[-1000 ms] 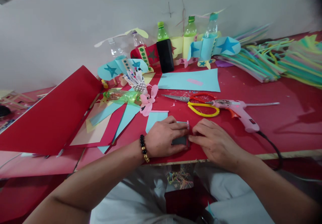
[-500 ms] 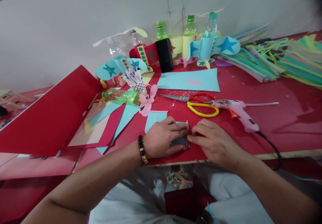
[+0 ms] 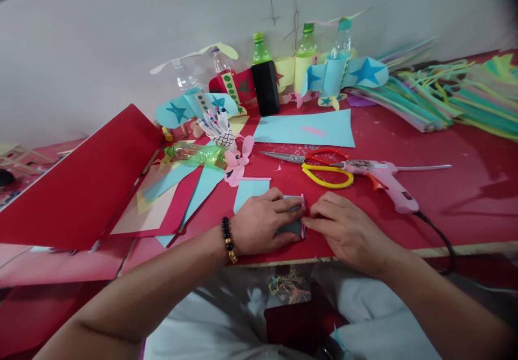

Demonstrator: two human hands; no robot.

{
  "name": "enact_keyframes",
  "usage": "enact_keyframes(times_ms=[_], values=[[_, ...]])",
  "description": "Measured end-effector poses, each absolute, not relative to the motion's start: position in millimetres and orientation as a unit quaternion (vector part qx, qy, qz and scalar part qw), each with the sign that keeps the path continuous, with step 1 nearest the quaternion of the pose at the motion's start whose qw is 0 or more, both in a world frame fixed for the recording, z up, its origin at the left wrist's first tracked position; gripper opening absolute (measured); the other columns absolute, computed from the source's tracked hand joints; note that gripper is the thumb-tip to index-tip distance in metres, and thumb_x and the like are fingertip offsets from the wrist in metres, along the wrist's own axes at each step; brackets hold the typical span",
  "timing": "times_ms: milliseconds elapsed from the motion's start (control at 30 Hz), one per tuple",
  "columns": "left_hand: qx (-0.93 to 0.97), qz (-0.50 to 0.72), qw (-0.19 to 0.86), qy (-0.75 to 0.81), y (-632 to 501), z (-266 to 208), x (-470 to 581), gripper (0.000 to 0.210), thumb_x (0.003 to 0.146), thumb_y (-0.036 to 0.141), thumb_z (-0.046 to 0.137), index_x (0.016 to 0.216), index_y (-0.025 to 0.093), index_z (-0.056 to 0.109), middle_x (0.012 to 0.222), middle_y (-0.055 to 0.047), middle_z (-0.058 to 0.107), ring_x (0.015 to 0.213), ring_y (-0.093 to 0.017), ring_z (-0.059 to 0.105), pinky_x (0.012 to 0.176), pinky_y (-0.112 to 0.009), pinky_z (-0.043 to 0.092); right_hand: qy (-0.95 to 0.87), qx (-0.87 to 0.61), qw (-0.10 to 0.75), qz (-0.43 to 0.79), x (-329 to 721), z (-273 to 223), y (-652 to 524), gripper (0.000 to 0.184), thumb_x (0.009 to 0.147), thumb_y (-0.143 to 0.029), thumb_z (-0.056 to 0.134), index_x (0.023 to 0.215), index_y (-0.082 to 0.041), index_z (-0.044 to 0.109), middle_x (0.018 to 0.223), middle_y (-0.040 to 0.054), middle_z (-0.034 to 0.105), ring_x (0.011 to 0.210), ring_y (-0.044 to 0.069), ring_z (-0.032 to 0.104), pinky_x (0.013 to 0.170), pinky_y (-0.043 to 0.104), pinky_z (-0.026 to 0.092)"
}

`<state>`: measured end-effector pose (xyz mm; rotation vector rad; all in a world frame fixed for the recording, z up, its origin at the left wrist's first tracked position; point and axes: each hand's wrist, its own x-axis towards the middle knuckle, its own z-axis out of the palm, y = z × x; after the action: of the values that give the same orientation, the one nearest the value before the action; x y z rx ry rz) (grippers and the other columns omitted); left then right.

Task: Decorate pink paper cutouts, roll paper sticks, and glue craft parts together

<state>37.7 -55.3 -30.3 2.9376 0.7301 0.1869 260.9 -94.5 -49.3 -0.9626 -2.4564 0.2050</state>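
Observation:
My left hand (image 3: 265,221), with a beaded bracelet on its wrist, lies with spread fingers on a small piece of blue paper (image 3: 292,225) near the table's front edge. Along the paper's right side runs a narrow pink strip (image 3: 303,231). At that strip, my right hand (image 3: 338,225) has its fingers curled together, and the foremost fingertips touch the pink edge. Part of the paper is hidden under my left hand. Just behind it lies another blue paper piece (image 3: 251,191) with a pink strip along its top.
Scissors (image 3: 327,174) and a pink glue gun (image 3: 390,184) lie behind my right hand. Decorated bottles (image 3: 334,74) and a black phone (image 3: 265,89) stand along the wall. A green bottle (image 3: 194,154), coloured sheets (image 3: 170,225) and a red board (image 3: 93,187) are leftward.
Both hands stay almost in the same place on the blue paper and its pink strip. The view has shifted very slightly.

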Motion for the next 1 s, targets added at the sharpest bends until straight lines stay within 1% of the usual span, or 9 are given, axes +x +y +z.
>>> enact_keyframes(times_ms=[200,333,467,600,833,1000], values=[[0.969,0.067,0.051,0.234,-56.1,-28.5,38.0,0.051,0.09,0.051,0.04,0.13,0.021,0.051,0.138,-0.004,0.048,0.102,-0.023,0.048,0.088,-0.039,0.047,-0.904,-0.348,0.239,0.061,262.0,-46.8,-95.8,0.028,0.085,-0.008,0.046,0.099,-0.014,0.069,0.088,0.0108,0.061,0.084,0.021,0.047,0.075,0.038,0.042],[0.968,0.067,0.051,0.236,-56.8,-27.7,38.4,0.05,0.09,0.051,0.04,0.128,0.02,0.052,0.138,-0.004,0.048,0.101,-0.023,0.048,0.088,-0.039,0.047,-0.917,-0.318,0.233,0.059,262.6,-44.8,-97.3,0.029,0.083,-0.008,0.047,0.101,-0.016,0.068,0.091,0.0106,0.061,0.088,0.022,0.048,0.077,0.038,0.042],[0.969,0.064,0.052,0.234,-56.6,-28.2,38.5,0.05,0.09,0.05,0.041,0.129,0.02,0.052,0.139,-0.003,0.047,0.101,-0.023,0.048,0.089,-0.039,0.046,-0.919,-0.315,0.226,0.072,262.7,-44.3,-98.3,0.028,0.083,-0.009,0.047,0.098,-0.016,0.068,0.087,0.0096,0.06,0.088,0.022,0.048,0.078,0.038,0.042],[0.969,0.064,0.051,0.233,-56.2,-28.4,38.7,0.051,0.09,0.051,0.04,0.129,0.019,0.051,0.139,-0.002,0.047,0.101,-0.023,0.048,0.089,-0.038,0.045,-0.918,-0.317,0.221,0.083,263.6,-46.7,-98.5,0.026,0.083,-0.01,0.048,0.099,-0.016,0.067,0.088,0.0091,0.06,0.09,0.022,0.048,0.079,0.039,0.041],[0.972,0.076,0.051,0.218,-54.9,-28.4,39.4,0.051,0.091,0.049,0.041,0.128,0.016,0.053,0.137,-0.008,0.049,0.1,-0.022,0.05,0.092,-0.039,0.043,-0.913,-0.317,0.244,0.077,263.4,-46.5,-98.2,0.022,0.084,-0.011,0.048,0.089,-0.018,0.069,0.082,0.0083,0.061,0.085,0.02,0.051,0.076,0.036,0.042],[0.971,0.078,0.055,0.218,-54.4,-29.2,39.0,0.052,0.09,0.05,0.041,0.13,0.017,0.051,0.137,-0.008,0.049,0.101,-0.023,0.05,0.091,-0.04,0.043,-0.912,-0.317,0.247,0.08,262.9,-45.0,-98.6,0.024,0.085,-0.011,0.046,0.089,-0.018,0.069,0.081,0.0087,0.061,0.084,0.02,0.051,0.074,0.036,0.043]])
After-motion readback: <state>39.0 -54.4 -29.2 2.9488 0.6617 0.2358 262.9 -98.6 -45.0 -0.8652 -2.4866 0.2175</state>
